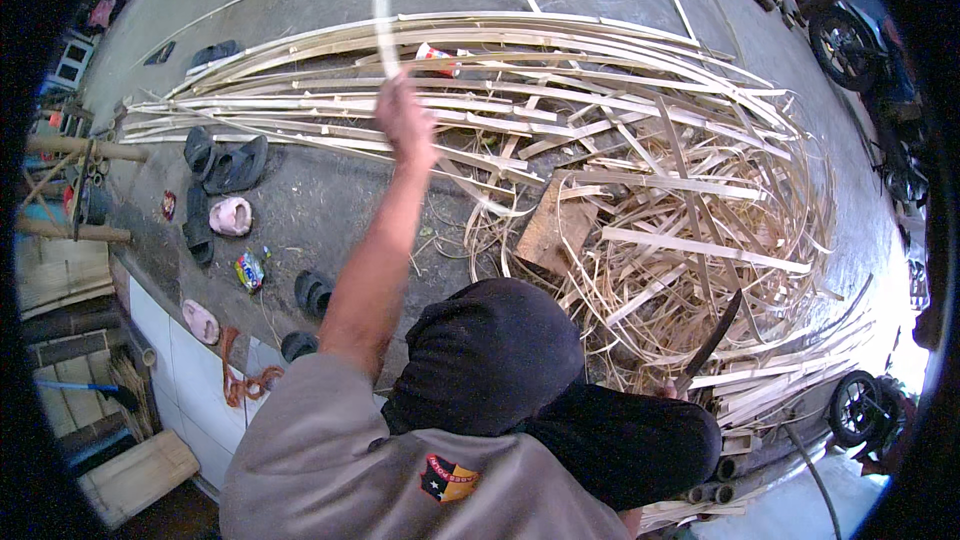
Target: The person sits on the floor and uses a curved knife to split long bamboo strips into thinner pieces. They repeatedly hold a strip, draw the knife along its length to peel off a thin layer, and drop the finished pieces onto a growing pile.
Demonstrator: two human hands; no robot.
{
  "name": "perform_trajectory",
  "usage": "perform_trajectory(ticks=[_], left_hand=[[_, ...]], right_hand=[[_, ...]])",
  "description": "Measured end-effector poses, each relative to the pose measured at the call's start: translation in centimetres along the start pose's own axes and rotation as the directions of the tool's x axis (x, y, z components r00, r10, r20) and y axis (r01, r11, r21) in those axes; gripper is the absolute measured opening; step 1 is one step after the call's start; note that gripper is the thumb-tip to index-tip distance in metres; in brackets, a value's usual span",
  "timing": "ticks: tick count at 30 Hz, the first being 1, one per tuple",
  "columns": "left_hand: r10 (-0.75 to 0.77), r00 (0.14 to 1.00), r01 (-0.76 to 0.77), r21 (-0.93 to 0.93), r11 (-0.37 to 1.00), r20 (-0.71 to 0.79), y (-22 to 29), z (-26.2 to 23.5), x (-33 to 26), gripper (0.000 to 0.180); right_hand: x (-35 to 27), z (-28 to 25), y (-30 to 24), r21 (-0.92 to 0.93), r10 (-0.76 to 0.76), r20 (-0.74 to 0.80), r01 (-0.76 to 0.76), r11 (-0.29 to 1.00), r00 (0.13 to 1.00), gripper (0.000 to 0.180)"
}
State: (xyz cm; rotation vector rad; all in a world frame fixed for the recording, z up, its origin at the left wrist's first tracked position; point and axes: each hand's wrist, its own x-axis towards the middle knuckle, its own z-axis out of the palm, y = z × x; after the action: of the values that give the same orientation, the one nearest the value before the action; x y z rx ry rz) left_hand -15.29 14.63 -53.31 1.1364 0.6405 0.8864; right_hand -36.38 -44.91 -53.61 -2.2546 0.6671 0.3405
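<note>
My left arm reaches out over the floor, and my left hand [405, 122] is closed round a pale bamboo strip [384, 5]. The strip rises from the fist toward the far edge, blurred by motion. At the right, my right hand [667, 390] shows only in part past my dark-trousered knee. It grips a machete [714, 340], whose dark blade points up and away; the handle is mostly hidden. Long split bamboo strips [480, 30] lie across the floor beyond my left hand. A tangled heap of bamboo shavings [720, 220] spreads out ahead of the machete.
A wooden block [556, 225] sits at the heap's left edge. Dark sandals [238, 165], a pink cloth-like item [231, 217] and a colourful wrapper [249, 270] lie at left. Motorcycle wheels [843, 48] stand at right. Bamboo poles [715, 493] lie near my right side.
</note>
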Motion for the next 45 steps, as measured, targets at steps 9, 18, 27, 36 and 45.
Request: perform_trajectory(ticks=[9,18,27,36,45], left_hand=[[0.280,0.690,0.044,-0.424,0.904,0.668,9.1,28.5,-13.9,0.022],[0.216,0.370,-0.243,-0.130,0.961,0.904,-0.9,27.1,-16.9,0.038],[0.124,0.888,0.302,0.763,0.571,-0.444,-11.1,-8.9,3.1,0.069],[-0.198,0.789,0.504,0.428,0.750,-0.582,-15.5,-17.7,9.1,0.022],[-0.341,0.778,0.242,-0.248,0.938,-0.528,-8.5,-11.1,4.1,0.016]], right_hand=[[3.0,-1.3,-2.5,-0.100,-0.070,-0.094,0.061,0.993,0.993,0.042],[10.0,-3.5,-4.4,-0.169,-0.159,-0.300,0.112,0.979,0.941,0.042],[13.4,-7.5,-3.2,-0.203,-0.206,-0.474,0.122,0.972,0.856,0.042],[-2.0,-18.1,-7.6,-0.126,-0.330,-0.624,0.325,0.937,0.708,0.042],[-7.1,12.2,-23.5,0.006,-0.339,0.274,0.351,0.936,0.900,0.044]])
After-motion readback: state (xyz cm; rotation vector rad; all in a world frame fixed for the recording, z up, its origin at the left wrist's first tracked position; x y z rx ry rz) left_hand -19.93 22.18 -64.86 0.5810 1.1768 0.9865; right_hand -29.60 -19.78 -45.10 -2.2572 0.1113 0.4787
